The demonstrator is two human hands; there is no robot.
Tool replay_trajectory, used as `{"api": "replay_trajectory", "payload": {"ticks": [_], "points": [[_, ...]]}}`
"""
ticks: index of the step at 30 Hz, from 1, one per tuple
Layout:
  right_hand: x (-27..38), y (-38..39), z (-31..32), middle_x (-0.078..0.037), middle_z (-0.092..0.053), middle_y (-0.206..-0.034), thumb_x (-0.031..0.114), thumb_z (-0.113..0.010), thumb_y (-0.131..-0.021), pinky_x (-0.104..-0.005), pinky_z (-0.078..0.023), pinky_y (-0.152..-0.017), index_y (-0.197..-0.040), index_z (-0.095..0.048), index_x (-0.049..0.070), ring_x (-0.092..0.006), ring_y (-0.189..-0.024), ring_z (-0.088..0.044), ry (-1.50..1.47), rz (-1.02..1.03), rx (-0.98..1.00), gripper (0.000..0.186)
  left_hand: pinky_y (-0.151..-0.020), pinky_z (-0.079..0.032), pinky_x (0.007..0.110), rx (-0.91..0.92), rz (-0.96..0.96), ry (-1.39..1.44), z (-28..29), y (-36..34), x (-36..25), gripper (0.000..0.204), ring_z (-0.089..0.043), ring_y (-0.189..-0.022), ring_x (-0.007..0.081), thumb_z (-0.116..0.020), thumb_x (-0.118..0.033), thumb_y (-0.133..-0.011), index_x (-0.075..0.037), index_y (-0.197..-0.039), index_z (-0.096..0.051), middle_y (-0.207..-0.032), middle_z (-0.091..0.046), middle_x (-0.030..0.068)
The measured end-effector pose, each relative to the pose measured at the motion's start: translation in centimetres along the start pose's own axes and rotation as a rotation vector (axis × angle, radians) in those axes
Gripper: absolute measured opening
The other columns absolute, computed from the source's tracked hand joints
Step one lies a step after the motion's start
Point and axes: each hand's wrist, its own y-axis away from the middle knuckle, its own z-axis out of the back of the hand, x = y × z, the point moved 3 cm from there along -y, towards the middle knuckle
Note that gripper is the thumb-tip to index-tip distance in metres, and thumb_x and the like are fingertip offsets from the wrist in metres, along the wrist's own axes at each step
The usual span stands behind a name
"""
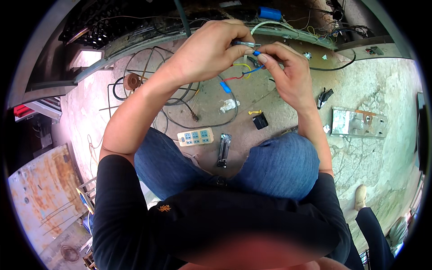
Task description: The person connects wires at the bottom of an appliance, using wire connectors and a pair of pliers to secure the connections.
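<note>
My left hand (220, 45) is closed with a slim rod-shaped tool (245, 43), partly clear and partly metal, lying between its fingers. Its exact kind is too small to make out. Thumb and forefinger of my right hand (288, 69) pinch a blue wire (255, 69) close to its blue-covered end (256, 53). The fingertips of both hands nearly meet there. Below them hang a red wire (234, 78) and a yellow-green wire (248, 72), joined to a pale cable (263, 24). A blue-wrapped piece (225, 87) on the dark cord lies lower, untouched.
On the floor between my knees are a power strip (195, 137) and a packaged dark item (223, 150). A black box (260, 121) lies nearby. Dark cable (180, 94) coils leftward, beside a copper-coloured coil (132, 81). A metal plate (359, 122) lies right; another person's foot (361, 197) stands behind.
</note>
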Motion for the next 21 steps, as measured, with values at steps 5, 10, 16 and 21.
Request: {"api": "replay_trajectory", "payload": {"ticks": [5, 10, 16, 21], "points": [[-1.7, -0.2, -0.5, -0.007, -0.072, -0.091, 0.011, -0.068, -0.099, -0.0282, -0.053, -0.073, -0.108, -0.071, -0.003, -0.0121, -0.081, -0.067, -0.186, -0.123, -0.015, 0.018, -0.073, -0.05, 0.032, 0.038, 0.079, 0.031, -0.1, -0.8, 1.2, 0.02, -0.06, -0.082, 0.0145, -0.07, -0.012, -0.095, 0.006, -0.105, -0.068, -0.088, -0.066, 0.0084], [-2.0, -0.3, -0.5, -0.005, -0.072, -0.091, 0.014, -0.066, -0.101, -0.0274, -0.054, -0.077, -0.112, -0.07, -0.004, -0.0098, -0.085, -0.066, -0.305, -0.148, -0.055, 0.021, -0.069, -0.048, 0.024, 0.154, 0.216, 0.215, 0.6, -1.6, 1.8, 0.023, -0.056, -0.078, 0.0055, -0.071, -0.018, -0.099, 0.005, -0.101, -0.069, -0.085, -0.063, -0.0011], [-1.8, 0.1, -0.4, -0.005, -0.072, -0.09, 0.015, -0.066, -0.102, -0.0267, -0.054, -0.078, -0.112, -0.07, -0.005, -0.0095, -0.085, -0.065, -0.347, -0.174, -0.007, 0.023, -0.068, -0.047, 0.024, 0.222, 0.234, 0.392, 0.0, -1.4, 2.5, 0.024, -0.055, -0.076, 0.0053, -0.073, -0.021, -0.098, 0.003, -0.098, -0.07, -0.084, -0.064, -0.0011], [-2.3, -0.2, -0.2, -0.005, -0.071, -0.089, 0.017, -0.067, -0.102, -0.0265, -0.053, -0.076, -0.111, -0.07, -0.005, -0.0104, -0.083, -0.064, -0.397, -0.176, 0.033, 0.023, -0.068, -0.047, 0.023, 0.207, 0.256, 0.556, -0.7, -1.3, 3.4, 0.023, -0.057, -0.075, 0.0064, -0.072, -0.022, -0.099, 0.001, -0.1, -0.071, -0.084, -0.064, -0.0011]]}}
